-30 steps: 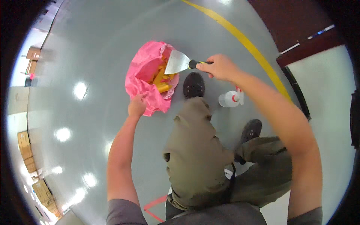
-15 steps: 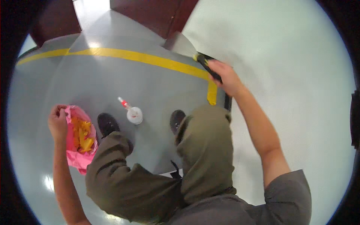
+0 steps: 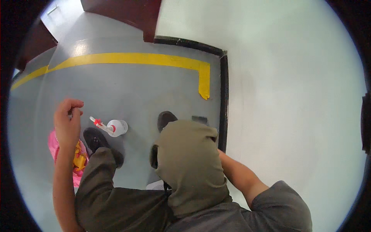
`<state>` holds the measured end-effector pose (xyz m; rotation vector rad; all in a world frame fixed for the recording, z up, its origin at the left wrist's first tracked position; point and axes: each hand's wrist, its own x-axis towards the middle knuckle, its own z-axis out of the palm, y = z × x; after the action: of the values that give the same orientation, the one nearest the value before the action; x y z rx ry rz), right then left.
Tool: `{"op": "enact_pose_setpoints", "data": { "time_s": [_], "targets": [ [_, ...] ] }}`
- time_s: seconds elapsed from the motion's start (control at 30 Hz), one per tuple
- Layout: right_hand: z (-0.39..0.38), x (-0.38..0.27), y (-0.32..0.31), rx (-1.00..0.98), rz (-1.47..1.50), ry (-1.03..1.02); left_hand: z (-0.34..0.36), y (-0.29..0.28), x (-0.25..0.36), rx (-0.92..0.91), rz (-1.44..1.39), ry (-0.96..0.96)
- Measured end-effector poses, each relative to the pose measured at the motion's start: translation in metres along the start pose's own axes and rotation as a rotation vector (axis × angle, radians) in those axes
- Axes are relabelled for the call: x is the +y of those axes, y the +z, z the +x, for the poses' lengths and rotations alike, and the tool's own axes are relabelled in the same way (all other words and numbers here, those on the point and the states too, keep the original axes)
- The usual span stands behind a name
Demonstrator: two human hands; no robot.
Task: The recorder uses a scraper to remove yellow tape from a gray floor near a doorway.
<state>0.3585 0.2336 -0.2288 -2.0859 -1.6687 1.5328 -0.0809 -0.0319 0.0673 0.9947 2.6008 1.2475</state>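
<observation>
My left hand is raised over the far end of a pink plastic bag. Its fingers are loosely curved, thumb and forefinger apart, with nothing visible between them. Yellow scraps show inside the bag, partly covered by my forearm. To the right of that hand stands a white bottle with a red-and-white nozzle. My right forearm runs behind my raised right knee, which hides the right hand. Past the knee, a dark flat piece shows low by the floor; it may be the scraper's blade, but I cannot tell.
Yellow tape crosses the grey floor and turns a corner near the black skirting. A white wall rises on the right. Dark red panels stand at the far side. My shoes flank the bottle.
My left hand has let go of the pink bag's rim and lifted away. My right hand, earlier holding a black-handled scraper out by the wall, has drawn back behind the knee. The view has shifted.
</observation>
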Motion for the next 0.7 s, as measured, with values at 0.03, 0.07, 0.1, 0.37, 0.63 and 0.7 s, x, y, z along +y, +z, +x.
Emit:
{"op": "enact_pose_setpoints", "data": {
  "time_s": [0.03,0.07,0.1,0.37,0.63,0.7],
  "targets": [
    [0.04,0.01,-0.002,0.1,-0.095,-0.244,0.004,0.007,0.006,0.008,0.006,-0.005],
    [0.08,0.011,-0.001,0.197,-0.19,-0.488,0.007,0.014,0.016,-0.003,0.01,0.017],
    [0.027,-0.06,0.032,-0.121,-0.14,-0.166,-0.016,0.002,-0.006,-0.015,0.087,0.003],
    [0.08,-0.18,0.0,-0.16,0.207,0.149,-0.001,0.069,0.032,-0.201,0.047,0.364],
    [0.044,-0.139,-0.003,-0.115,0.18,0.074,-0.001,0.085,0.029,-0.322,0.025,0.502],
    [0.066,-0.158,-0.008,-0.088,0.159,0.042,-0.003,0.087,0.029,-0.348,0.031,0.504]
  ]
}}
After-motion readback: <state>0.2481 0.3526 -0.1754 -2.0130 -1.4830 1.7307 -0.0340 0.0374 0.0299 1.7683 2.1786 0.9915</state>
